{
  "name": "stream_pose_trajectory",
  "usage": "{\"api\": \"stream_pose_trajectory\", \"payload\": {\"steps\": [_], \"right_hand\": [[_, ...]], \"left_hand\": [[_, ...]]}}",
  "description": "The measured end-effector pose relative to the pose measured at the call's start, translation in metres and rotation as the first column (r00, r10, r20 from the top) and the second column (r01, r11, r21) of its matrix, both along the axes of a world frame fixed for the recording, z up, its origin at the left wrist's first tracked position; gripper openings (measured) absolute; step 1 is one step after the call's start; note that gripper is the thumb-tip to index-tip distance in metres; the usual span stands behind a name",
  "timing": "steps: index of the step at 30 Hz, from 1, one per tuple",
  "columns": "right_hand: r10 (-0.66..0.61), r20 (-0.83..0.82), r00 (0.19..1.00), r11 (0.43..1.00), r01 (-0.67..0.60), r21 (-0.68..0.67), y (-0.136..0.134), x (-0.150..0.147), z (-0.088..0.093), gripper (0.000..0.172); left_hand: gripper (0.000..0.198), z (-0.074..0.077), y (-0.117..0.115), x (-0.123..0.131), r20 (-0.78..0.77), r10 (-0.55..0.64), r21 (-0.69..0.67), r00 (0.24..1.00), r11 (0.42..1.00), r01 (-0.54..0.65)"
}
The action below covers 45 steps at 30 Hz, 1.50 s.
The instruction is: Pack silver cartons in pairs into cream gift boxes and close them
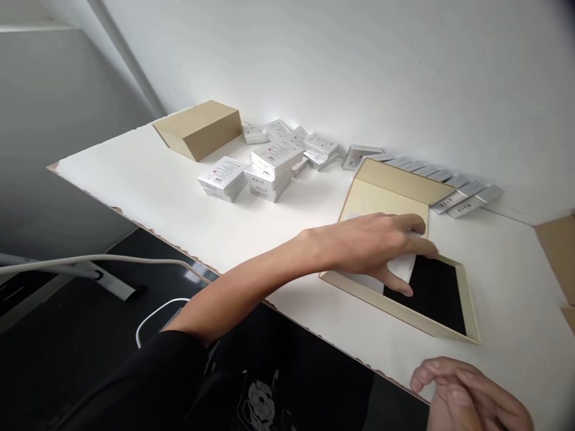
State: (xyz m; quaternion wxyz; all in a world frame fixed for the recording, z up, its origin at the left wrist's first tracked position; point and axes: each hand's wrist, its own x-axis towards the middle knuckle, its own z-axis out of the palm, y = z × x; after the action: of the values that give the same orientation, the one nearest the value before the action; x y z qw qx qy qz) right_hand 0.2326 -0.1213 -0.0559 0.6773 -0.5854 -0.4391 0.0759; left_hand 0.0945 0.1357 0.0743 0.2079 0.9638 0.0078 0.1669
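My left hand (372, 242) reaches over an open cream box (381, 302) with a black base (440, 293). Its fingers and thumb are spread above white packing (359, 278) in the box's left part, which the hand partly hides. Whether the fingertips touch it, I cannot tell. My right hand (471, 395) is at the lower right, in front of the box. Its fingers are loosely curled toward the thumb, and nothing shows in them. The box's lid (390, 191) stands folded back toward the wall.
Small white cartons (269, 170) lie stacked and scattered toward the back. A row of cartons (467, 197) leans behind the lid. A closed tan box (202, 129) stands at the back left. Brown cardboard (557, 251) is at the right edge. A cable (112, 258) crosses the left side.
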Motion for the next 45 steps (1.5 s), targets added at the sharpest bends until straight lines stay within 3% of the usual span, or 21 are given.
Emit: {"api": "stream_pose_trajectory", "payload": {"steps": [3, 6, 12, 18, 23, 28, 32, 34, 35, 37, 39, 40, 41, 42, 43, 44, 45], "right_hand": [[-0.018, -0.045, 0.999, 0.998, 0.021, 0.067, 0.011, -0.016, 0.015, 0.007], [0.028, -0.090, 0.996, 0.998, -0.024, 0.051, 0.015, -0.020, 0.020, 0.009], [0.034, -0.085, 0.996, 0.998, -0.030, 0.046, 0.011, -0.015, 0.023, 0.011], [-0.048, 0.129, 0.991, 0.995, 0.036, 0.096, 0.017, -0.006, 0.025, 0.023], [-0.097, 0.307, 0.947, 0.992, 0.066, 0.110, 0.018, 0.004, 0.026, 0.035], [-0.121, 0.551, 0.826, 0.993, 0.109, 0.053, 0.020, 0.016, 0.029, 0.044], [-0.155, 0.782, 0.603, 0.950, 0.309, -0.050, 0.032, 0.022, 0.027, 0.036], [-0.125, 0.823, 0.555, 0.918, 0.380, -0.117, 0.038, 0.021, 0.022, 0.033], [-0.100, 0.826, 0.555, 0.908, 0.391, -0.152, 0.041, 0.020, 0.019, 0.034], [-0.055, 0.825, 0.562, 0.900, 0.386, -0.203, 0.044, 0.019, 0.014, 0.040], [-0.031, 0.829, 0.558, 0.902, 0.373, -0.217, 0.044, 0.019, 0.009, 0.044], [-0.033, 0.833, 0.552, 0.903, 0.374, -0.212, 0.044, 0.019, 0.007, 0.045], [-0.036, 0.835, 0.549, 0.904, 0.374, -0.206, 0.043, 0.020, 0.006, 0.046], [-0.038, 0.837, 0.546, 0.906, 0.373, -0.202, 0.043, 0.021, 0.004, 0.046], [-0.042, 0.839, 0.542, 0.907, 0.373, -0.195, 0.043, 0.022, 0.003, 0.046], [-0.050, 0.843, 0.536, 0.908, 0.376, -0.185, 0.042, 0.022, 0.002, 0.047], [-0.060, 0.845, 0.531, 0.908, 0.381, -0.174, 0.042, 0.023, 0.001, 0.047]], "left_hand": [[0.038, -0.005, 0.000, 0.015, -0.069, -0.001, -0.023, 0.998, 1.000, 0.000], [0.040, -0.009, -0.001, 0.023, -0.182, 0.001, -0.055, 0.983, 0.998, -0.011], [0.057, -0.009, -0.004, 0.022, -0.482, 0.062, -0.107, 0.874, 0.986, -0.129], [0.081, -0.002, -0.008, 0.017, -0.641, 0.119, 0.055, 0.758, 0.992, -0.110], [0.066, -0.001, -0.009, 0.025, -0.680, 0.120, 0.073, 0.723, 0.993, -0.096], [0.065, -0.002, -0.012, 0.027, -0.670, 0.110, 0.068, 0.734, 0.994, -0.087], [0.070, -0.005, -0.016, 0.027, -0.676, 0.140, 0.097, 0.724, 0.990, -0.101], [0.071, -0.008, -0.018, 0.027, -0.687, 0.140, 0.102, 0.713, 0.990, -0.096], [0.071, -0.010, -0.019, 0.027, -0.675, 0.132, 0.098, 0.726, 0.991, -0.089], [0.068, -0.015, -0.020, 0.023, -0.540, 0.099, 0.090, 0.836, 0.994, -0.060], [0.057, -0.021, -0.016, 0.012, -0.193, 0.098, 0.074, 0.976, 0.994, -0.085], [0.048, -0.024, -0.012, 0.002, 0.049, 0.167, 0.059, 0.985, 0.984, -0.170], [0.039, -0.027, -0.005, -0.011, 0.293, 0.300, 0.015, 0.908, 0.948, -0.318], [0.031, -0.029, 0.004, -0.028, 0.487, 0.467, -0.068, 0.738, 0.863, -0.501], [0.024, -0.032, 0.015, -0.047, 0.602, 0.625, -0.181, 0.496, 0.712, -0.678], [0.020, -0.035, 0.028, -0.068, 0.635, 0.739, -0.299, 0.225, 0.504, -0.810], [0.031, -0.037, 0.042, -0.091, 0.594, 0.803, -0.357, 0.041, 0.309, -0.881]]}}
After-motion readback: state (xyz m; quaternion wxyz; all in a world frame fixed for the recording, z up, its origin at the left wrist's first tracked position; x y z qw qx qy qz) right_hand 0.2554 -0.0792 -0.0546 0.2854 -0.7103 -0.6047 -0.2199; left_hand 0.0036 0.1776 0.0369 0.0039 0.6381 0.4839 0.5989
